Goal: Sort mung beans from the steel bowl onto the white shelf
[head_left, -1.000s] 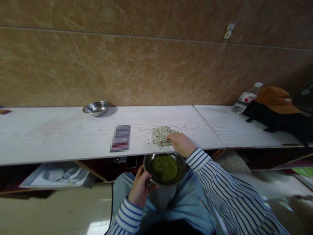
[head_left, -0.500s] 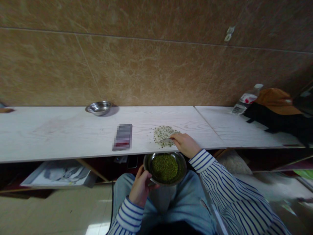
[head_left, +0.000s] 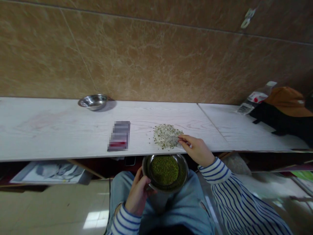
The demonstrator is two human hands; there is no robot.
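My left hand (head_left: 139, 193) grips the left rim of a steel bowl (head_left: 184, 176), thumb on top, holding it just below the table's front edge above my lap. Small green beans (head_left: 165, 169) that look like mung beans lie inside the bowl. My right hand (head_left: 198, 150) is over the tabletop, its fingers pinched on the handle of a metal spoon (head_left: 172, 139). The spoon's front end is smeared by motion and lies over a thin patch of loose green beans mixed with whitish bits (head_left: 163, 131) on the table.
A second steel bowl (head_left: 94, 102) stands by the wall. A blurred-out dark flat item (head_left: 119, 135) lies left of the bean patch. Rightward are a plastic bottle (head_left: 255, 98), a brown cap (head_left: 290, 101) and dark cloth. Under the white table (head_left: 56, 130) is an open drawer (head_left: 53, 173).
My view has tilted down slightly and shifted. My right hand and the spoon have moved a little rightward over the bean patch. My left hand still holds the bowl in much the same place.
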